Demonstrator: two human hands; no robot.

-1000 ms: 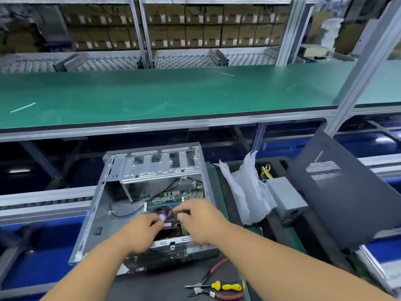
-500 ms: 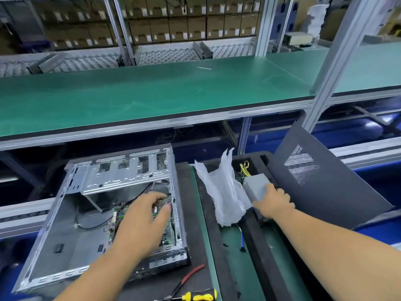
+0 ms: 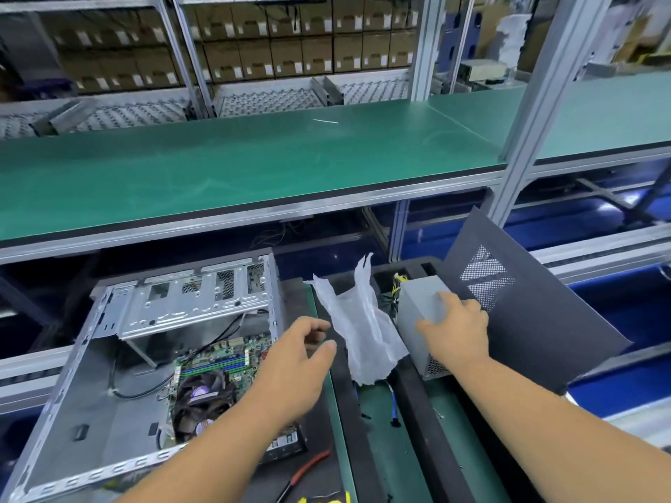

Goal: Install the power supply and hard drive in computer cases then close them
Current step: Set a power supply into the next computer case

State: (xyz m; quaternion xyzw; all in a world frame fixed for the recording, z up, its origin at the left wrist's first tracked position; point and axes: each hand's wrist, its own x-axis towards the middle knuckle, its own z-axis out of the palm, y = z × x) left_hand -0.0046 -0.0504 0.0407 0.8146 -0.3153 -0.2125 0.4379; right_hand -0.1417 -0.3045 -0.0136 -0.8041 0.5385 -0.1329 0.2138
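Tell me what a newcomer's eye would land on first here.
The open computer case at lower left, its green circuit board and fan bare. To its right, the right hand grips a grey power supply beside crumpled white plastic wrap, while the left hand hangs open between case and wrap.

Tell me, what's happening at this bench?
A person is assembling a desktop computer. Their right hand grips a grey power supply beside a crumpled plastic bag. The left hand hovers empty over the edge of the open computer case. The dark side panel leans off to the right, so the case isn't closed.
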